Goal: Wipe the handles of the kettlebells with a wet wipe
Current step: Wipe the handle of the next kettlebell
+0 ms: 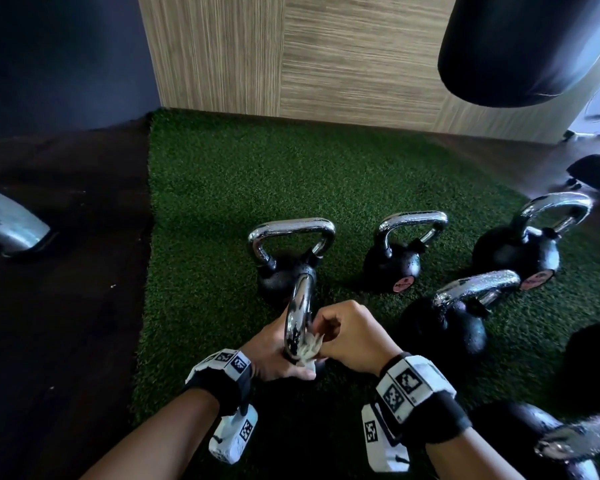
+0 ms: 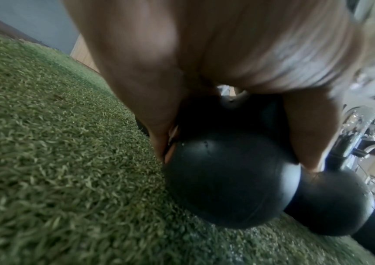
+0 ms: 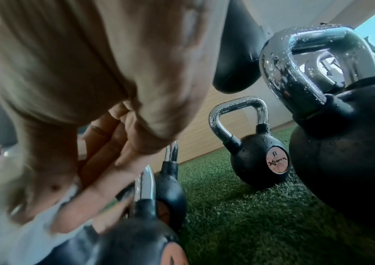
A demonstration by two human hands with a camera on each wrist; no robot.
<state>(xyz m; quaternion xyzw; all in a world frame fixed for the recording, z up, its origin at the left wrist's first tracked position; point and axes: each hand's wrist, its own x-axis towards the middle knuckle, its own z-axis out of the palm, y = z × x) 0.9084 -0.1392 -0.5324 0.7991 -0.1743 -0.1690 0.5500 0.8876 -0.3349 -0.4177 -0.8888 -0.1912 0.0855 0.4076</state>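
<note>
A green turf mat (image 1: 222, 174) is covering the middle of the head view, lying below a wooden wall (image 1: 291, 53), and a black punching bag (image 1: 520, 46) is hanging in the upper right. Several black kettlebells are standing on the mat, right of center. The nearest kettlebell (image 2: 231, 179) is sitting at lower center, its chrome handle (image 1: 299, 317) rising between the hands. The left hand (image 1: 274, 355) is resting around the handle's base, fingers curled. The right hand (image 1: 350, 336) is pinching a crumpled white wipe (image 1: 309, 351) against the handle.
</note>
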